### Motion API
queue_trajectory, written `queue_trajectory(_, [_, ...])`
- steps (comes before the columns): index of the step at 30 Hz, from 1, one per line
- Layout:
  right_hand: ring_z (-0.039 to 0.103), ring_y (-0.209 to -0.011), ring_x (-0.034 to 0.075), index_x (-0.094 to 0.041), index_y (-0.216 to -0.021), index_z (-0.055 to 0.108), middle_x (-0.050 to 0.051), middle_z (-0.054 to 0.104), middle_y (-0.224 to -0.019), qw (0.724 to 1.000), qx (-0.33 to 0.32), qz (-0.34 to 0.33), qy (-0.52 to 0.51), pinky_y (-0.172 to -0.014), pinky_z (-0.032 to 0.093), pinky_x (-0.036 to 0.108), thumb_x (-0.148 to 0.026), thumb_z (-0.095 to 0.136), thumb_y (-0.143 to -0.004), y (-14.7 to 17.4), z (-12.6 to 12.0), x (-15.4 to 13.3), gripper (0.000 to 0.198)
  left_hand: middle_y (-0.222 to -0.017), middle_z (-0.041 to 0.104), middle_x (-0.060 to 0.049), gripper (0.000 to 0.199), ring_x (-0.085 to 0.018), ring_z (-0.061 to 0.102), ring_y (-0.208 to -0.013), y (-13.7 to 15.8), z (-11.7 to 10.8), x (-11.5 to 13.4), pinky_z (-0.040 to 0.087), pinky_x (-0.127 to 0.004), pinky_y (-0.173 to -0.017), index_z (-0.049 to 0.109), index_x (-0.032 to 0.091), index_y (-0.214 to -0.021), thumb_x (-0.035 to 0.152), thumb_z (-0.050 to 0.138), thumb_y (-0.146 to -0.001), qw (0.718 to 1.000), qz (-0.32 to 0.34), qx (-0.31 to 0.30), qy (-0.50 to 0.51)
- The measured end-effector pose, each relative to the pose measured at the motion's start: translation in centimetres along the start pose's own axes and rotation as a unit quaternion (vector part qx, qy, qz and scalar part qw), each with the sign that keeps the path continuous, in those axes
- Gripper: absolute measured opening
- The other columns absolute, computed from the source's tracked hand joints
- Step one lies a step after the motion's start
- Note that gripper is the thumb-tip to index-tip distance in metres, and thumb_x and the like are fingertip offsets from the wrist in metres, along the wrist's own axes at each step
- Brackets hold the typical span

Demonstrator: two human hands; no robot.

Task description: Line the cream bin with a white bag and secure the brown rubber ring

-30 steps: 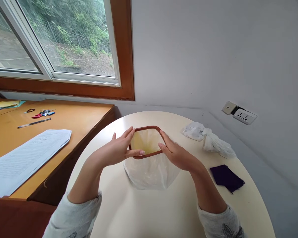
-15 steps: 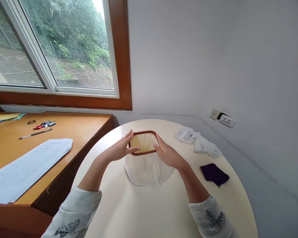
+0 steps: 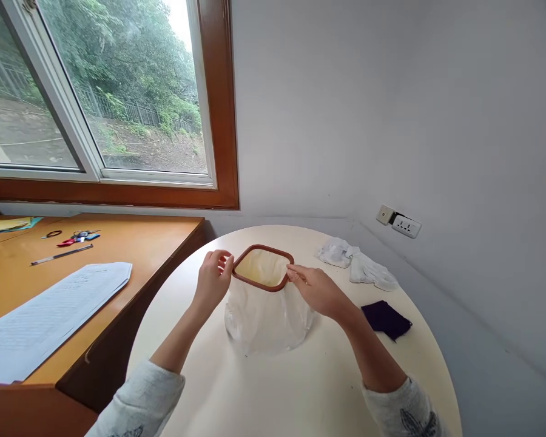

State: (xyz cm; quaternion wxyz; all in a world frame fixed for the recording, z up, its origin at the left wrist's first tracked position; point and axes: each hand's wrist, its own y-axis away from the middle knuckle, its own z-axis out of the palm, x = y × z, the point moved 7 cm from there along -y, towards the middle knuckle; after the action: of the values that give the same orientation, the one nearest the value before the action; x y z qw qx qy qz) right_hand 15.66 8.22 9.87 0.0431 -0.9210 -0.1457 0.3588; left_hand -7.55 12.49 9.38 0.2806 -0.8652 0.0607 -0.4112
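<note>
A brown rounded-square rim ring (image 3: 261, 287) sits askew over the mouth of a container whose inside looks yellowish. A thin whitish plastic bag (image 3: 268, 325) drapes down around the outside and spreads over the table. At the ring's left corner is my left hand (image 3: 213, 279), fingers curled and the thumb against the corner. My right hand (image 3: 318, 290) pinches the ring's right side between thumb and fingers. The bag hides the container's walls.
A knotted white plastic bag (image 3: 361, 262) and a dark purple cloth (image 3: 386, 318) lie on the round table's (image 3: 282, 400) right side. On the wooden desk (image 3: 155, 243) at left are papers (image 3: 64, 315), a pen (image 3: 61, 255) and keys (image 3: 79, 238).
The ring has turned from lying square to sitting diagonally. My left hand has drawn back from inside the ring to its left corner; my right hand has shifted to its right side.
</note>
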Motion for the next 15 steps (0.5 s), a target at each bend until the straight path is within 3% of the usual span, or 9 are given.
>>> queue_trajectory(3, [0.061, -0.086, 0.019, -0.024, -0.103, 0.062, 0.004, 0.067, -0.088, 0.995, 0.066, 0.006, -0.068, -0.079, 0.043, 0.032, -0.037, 0.035, -0.088, -0.9, -0.9, 2.2, 0.033, -0.067, 0.049, 0.002, 0.020, -0.013, 0.047, -0.059, 1.3, -1.1, 0.4, 0.040, -0.026, -0.055, 0.044, 0.020, -0.072, 0.037, 0.044, -0.084, 1.000, -0.013, 0.013, -0.007])
queue_trajectory(6, [0.061, -0.089, 0.017, -0.021, -0.109, 0.058, 0.006, 0.066, -0.094, 0.981, 0.111, 0.032, -0.158, -0.084, 0.044, 0.032, -0.027, 0.043, -0.083, -2.4, -1.2, 5.2, 0.031, -0.061, 0.045, 0.004, 0.024, -0.012, 0.042, -0.054, 3.1, -1.0, 0.3, 0.037, -0.025, -0.051, 0.040, 0.021, -0.068, 0.039, 0.044, -0.084, 0.998, -0.042, -0.034, 0.015])
queue_trajectory(11, [0.045, -0.121, 0.020, -0.024, -0.132, 0.039, 0.010, 0.044, -0.134, 0.938, -0.004, 0.084, -0.336, -0.097, 0.038, 0.037, -0.019, 0.054, -0.073, -4.4, 2.1, 8.1, 0.061, -0.078, 0.056, -0.001, 0.023, -0.015, 0.055, -0.068, 6.3, 1.3, -0.1, 0.048, -0.030, -0.063, 0.048, 0.021, -0.086, 0.043, 0.042, -0.084, 0.978, -0.089, -0.170, 0.081])
queue_trajectory(15, [0.046, -0.120, 0.023, -0.027, -0.126, 0.046, 0.005, 0.049, -0.131, 0.921, -0.065, 0.061, -0.379, -0.095, 0.041, 0.039, -0.014, 0.057, -0.067, -4.5, 4.7, 7.3, 0.062, -0.107, 0.054, -0.006, 0.029, -0.018, 0.058, -0.096, 7.9, 2.5, -0.3, 0.049, -0.036, -0.084, 0.045, 0.023, -0.103, 0.044, 0.043, -0.084, 0.965, -0.100, -0.207, 0.126])
